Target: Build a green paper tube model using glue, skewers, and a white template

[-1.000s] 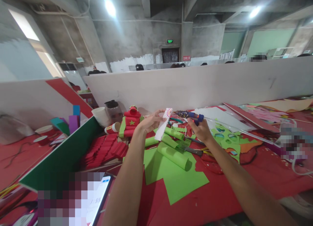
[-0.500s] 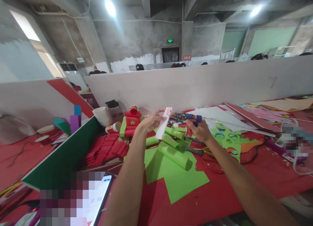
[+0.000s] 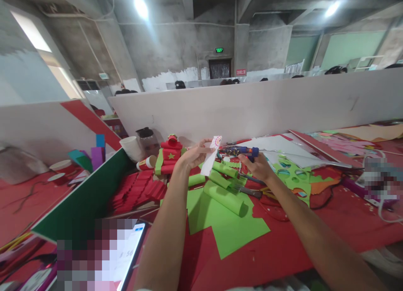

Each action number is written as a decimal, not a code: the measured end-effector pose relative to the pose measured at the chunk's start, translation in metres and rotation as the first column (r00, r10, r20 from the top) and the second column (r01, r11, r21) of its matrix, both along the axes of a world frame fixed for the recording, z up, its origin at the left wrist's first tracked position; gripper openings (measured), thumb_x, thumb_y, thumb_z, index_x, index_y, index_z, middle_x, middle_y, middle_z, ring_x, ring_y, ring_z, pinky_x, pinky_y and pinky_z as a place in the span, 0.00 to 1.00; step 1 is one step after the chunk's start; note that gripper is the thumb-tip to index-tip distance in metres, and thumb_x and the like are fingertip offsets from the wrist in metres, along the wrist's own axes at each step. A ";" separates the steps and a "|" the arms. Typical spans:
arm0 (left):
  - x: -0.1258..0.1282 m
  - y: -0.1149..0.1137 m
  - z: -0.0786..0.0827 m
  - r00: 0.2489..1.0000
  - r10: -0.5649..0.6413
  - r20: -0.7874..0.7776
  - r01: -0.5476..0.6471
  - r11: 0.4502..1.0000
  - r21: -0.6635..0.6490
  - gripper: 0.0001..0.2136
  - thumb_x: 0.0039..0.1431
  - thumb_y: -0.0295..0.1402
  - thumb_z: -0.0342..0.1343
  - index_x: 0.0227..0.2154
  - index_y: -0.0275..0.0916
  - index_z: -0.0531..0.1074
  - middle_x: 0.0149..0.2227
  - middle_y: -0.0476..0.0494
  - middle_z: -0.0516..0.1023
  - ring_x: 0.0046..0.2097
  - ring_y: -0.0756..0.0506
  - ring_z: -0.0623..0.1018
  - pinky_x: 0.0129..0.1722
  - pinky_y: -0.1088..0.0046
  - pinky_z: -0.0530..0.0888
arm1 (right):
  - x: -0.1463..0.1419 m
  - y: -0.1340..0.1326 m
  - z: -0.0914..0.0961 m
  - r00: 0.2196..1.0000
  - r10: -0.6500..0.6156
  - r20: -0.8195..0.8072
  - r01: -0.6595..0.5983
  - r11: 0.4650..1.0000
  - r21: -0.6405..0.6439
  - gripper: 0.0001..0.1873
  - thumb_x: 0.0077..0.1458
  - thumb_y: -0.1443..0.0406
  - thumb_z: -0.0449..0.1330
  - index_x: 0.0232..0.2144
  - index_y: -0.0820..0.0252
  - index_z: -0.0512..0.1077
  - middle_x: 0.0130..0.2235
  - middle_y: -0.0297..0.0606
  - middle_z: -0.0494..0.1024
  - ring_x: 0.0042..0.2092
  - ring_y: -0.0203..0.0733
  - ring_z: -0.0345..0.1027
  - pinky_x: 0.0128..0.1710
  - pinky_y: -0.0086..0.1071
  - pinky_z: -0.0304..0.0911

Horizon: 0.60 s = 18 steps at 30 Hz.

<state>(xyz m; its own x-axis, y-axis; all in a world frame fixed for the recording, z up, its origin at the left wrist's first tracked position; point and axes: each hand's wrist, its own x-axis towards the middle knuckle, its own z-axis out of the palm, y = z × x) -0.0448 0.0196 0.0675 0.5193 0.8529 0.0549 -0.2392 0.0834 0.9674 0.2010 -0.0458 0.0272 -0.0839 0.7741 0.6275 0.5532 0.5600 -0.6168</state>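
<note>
My left hand (image 3: 192, 155) pinches a white paper piece (image 3: 210, 157) with a pink and yellow drawn top, held upright above the table. My right hand (image 3: 255, 165) grips a blue glue gun (image 3: 239, 150) lying level, its nozzle pointing left and close to the paper's top. Below the hands lie green paper rolls (image 3: 224, 195) on a green sheet (image 3: 220, 224). A red paper model with a yellow star (image 3: 170, 155) stands just left of my left hand.
Red cloth covers the table (image 3: 277, 249). Scissors (image 3: 248, 191) lie by the rolls. A white cup (image 3: 130, 149) and dark jar (image 3: 146, 141) stand at the back. A phone (image 3: 126, 257) lies front left beside a green board (image 3: 82, 198). A white partition (image 3: 252, 106) runs behind.
The glue gun has swung from tilted up to level and moved left, nearer the paper's top. My left hand and the paper have barely moved.
</note>
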 end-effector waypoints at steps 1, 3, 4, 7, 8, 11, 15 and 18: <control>0.000 0.000 0.000 1.000 -0.003 0.001 0.003 1.000 0.000 0.26 0.45 0.21 0.66 0.48 0.37 0.65 0.33 0.45 0.80 0.29 0.50 0.80 0.29 0.78 0.76 | 0.000 0.000 0.000 1.000 -0.004 -0.008 0.004 1.000 -0.003 0.21 0.58 0.53 0.56 0.20 0.59 0.69 0.19 0.33 0.70 0.25 0.39 0.65 0.28 0.30 0.56; 0.000 0.001 0.000 1.000 -0.006 0.002 0.006 1.000 0.001 0.25 0.46 0.21 0.66 0.48 0.37 0.65 0.33 0.45 0.80 0.28 0.50 0.79 0.29 0.79 0.76 | 0.000 0.001 0.000 0.999 -0.016 -0.030 0.016 1.000 -0.015 0.22 0.58 0.52 0.55 0.18 0.58 0.67 0.17 0.33 0.69 0.25 0.39 0.66 0.27 0.30 0.57; 0.000 0.001 0.000 1.000 -0.005 0.001 0.005 1.000 0.001 0.25 0.46 0.21 0.65 0.47 0.37 0.65 0.32 0.45 0.80 0.28 0.50 0.79 0.29 0.79 0.75 | 0.000 0.001 0.000 0.999 -0.020 -0.040 0.019 1.000 -0.021 0.23 0.58 0.52 0.55 0.17 0.58 0.67 0.16 0.33 0.68 0.25 0.39 0.66 0.27 0.30 0.57; 0.000 0.000 0.001 1.000 0.000 -0.003 0.000 1.000 -0.003 0.25 0.46 0.21 0.65 0.47 0.37 0.65 0.32 0.45 0.80 0.27 0.50 0.79 0.29 0.78 0.75 | 0.000 0.001 0.001 0.998 -0.017 -0.054 0.016 1.000 -0.024 0.23 0.58 0.52 0.55 0.17 0.58 0.67 0.16 0.33 0.67 0.25 0.40 0.66 0.27 0.30 0.57; 0.000 0.000 0.001 1.000 0.004 -0.002 -0.004 1.000 -0.005 0.25 0.45 0.21 0.65 0.47 0.37 0.65 0.32 0.45 0.80 0.27 0.50 0.79 0.29 0.78 0.75 | 0.000 0.001 0.001 0.999 -0.014 -0.049 0.013 1.000 -0.024 0.23 0.58 0.52 0.55 0.18 0.58 0.68 0.16 0.33 0.67 0.25 0.40 0.66 0.27 0.30 0.57; 0.001 -0.001 0.000 1.000 0.026 0.007 -0.026 1.000 -0.007 0.25 0.44 0.21 0.65 0.46 0.38 0.65 0.31 0.47 0.80 0.27 0.50 0.79 0.28 0.79 0.75 | 0.001 0.000 0.000 1.000 0.018 -0.019 -0.019 0.999 -0.041 0.21 0.58 0.52 0.56 0.21 0.59 0.71 0.17 0.33 0.68 0.26 0.40 0.66 0.27 0.30 0.57; 0.001 -0.001 0.000 0.999 0.038 0.008 -0.038 0.999 -0.013 0.24 0.44 0.21 0.66 0.45 0.37 0.66 0.30 0.48 0.79 0.25 0.51 0.78 0.27 0.79 0.75 | 0.003 0.001 -0.003 0.996 0.086 -0.012 -0.086 0.993 -0.075 0.20 0.57 0.51 0.57 0.25 0.59 0.73 0.18 0.32 0.68 0.25 0.40 0.65 0.26 0.30 0.57; 0.001 -0.001 0.001 0.999 0.035 0.011 -0.035 0.999 -0.017 0.25 0.44 0.21 0.66 0.46 0.37 0.66 0.29 0.48 0.79 0.24 0.51 0.77 0.26 0.79 0.75 | 0.003 0.003 -0.004 0.997 0.073 -0.031 -0.075 0.996 -0.051 0.21 0.58 0.50 0.56 0.24 0.60 0.72 0.18 0.32 0.67 0.24 0.38 0.62 0.26 0.30 0.57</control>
<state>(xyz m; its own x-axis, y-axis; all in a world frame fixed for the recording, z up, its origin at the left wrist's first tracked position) -0.0435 0.0184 0.0681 0.4883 0.8715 0.0456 -0.2532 0.0914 0.9631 0.2044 -0.0429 0.0231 -0.1242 0.7980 0.5897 0.4925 0.5655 -0.6615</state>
